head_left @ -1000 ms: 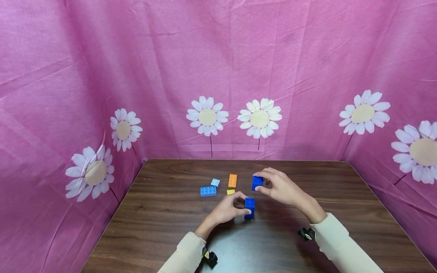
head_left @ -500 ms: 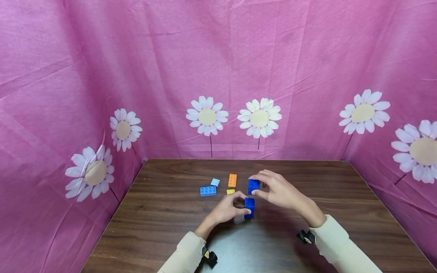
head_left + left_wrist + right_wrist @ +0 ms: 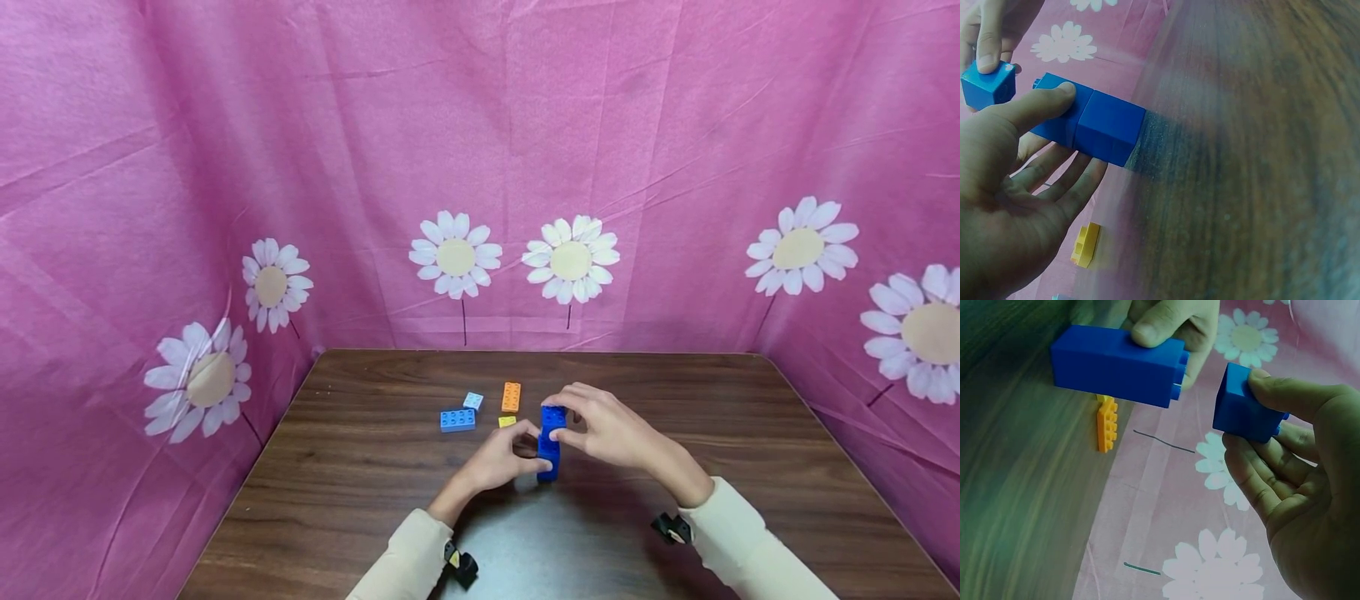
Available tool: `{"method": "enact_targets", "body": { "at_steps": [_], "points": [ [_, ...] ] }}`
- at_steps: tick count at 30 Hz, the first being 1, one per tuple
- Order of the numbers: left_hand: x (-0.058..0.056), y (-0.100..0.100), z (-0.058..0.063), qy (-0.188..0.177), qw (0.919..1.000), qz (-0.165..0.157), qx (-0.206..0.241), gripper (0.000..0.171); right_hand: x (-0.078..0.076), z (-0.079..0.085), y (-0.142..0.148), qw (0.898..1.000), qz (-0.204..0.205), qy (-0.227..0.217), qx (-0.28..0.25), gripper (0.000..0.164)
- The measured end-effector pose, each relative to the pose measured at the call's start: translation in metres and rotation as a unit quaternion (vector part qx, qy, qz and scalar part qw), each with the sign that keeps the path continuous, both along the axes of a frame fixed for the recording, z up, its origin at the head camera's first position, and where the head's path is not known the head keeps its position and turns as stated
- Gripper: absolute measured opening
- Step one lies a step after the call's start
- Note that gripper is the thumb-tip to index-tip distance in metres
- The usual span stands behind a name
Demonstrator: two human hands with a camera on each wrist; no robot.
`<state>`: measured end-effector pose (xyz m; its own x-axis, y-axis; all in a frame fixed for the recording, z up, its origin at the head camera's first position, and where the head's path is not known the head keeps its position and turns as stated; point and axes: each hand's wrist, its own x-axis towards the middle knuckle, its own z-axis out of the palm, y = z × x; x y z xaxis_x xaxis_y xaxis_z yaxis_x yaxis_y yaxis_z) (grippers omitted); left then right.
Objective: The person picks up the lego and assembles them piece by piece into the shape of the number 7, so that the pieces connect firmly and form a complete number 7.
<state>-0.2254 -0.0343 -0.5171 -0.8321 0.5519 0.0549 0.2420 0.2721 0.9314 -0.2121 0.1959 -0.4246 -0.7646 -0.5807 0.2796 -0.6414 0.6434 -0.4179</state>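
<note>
Two dark blue toy building bricks, joined one above the other into a stack (image 3: 1110,128), stand upright on the wooden table. My left hand (image 3: 497,460) pinches this stack near its top, thumb on one side and fingers on the other. In my right hand (image 3: 617,423), a single dark blue brick (image 3: 1244,406) is pinched between thumb and fingers, studs up. It hovers over the stack; the head view overlaps them, but both wrist views show a gap between the brick and the studs below.
Left of the hands lie a medium blue brick (image 3: 457,420), a small pale blue brick (image 3: 472,401), an orange brick (image 3: 511,397) and a small yellow brick (image 3: 507,422). A pink daisy-printed cloth (image 3: 645,167) hangs around the table's back and sides.
My right hand has carried its blue brick leftward and toward me, from behind and right of the stack to above it. The left hand and the stack have stayed in place.
</note>
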Motion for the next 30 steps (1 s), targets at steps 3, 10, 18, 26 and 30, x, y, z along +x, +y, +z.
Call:
{"method": "enact_targets", "body": {
  "at_steps": [3, 10, 18, 26, 30],
  "points": [
    [0.000, 0.000, 0.000, -0.001, 1.0000, -0.001, 0.005, 0.023, 0.001, -0.002, 0.000, 1.000, 0.006, -0.010, 0.002, 0.038],
    [-0.001, 0.000, -0.002, -0.002, 1.0000, -0.001, 0.009, 0.023, 0.002, -0.008, -0.001, 1.000, 0.013, -0.009, 0.012, 0.037],
    [-0.001, -0.001, -0.002, -0.004, 0.9999, -0.005, 0.011, 0.022, 0.002, -0.012, -0.002, 1.000, 0.014, -0.011, 0.018, 0.037],
    [-0.001, -0.001, -0.003, 0.002, 0.9999, -0.006, 0.012, 0.022, 0.001, -0.018, -0.003, 1.000, 0.013, -0.010, 0.017, 0.035],
    [-0.001, -0.002, -0.002, 0.001, 0.9999, -0.006, 0.013, 0.022, 0.002, -0.017, -0.003, 1.000, 0.013, -0.009, 0.019, 0.036]
  ]
}}
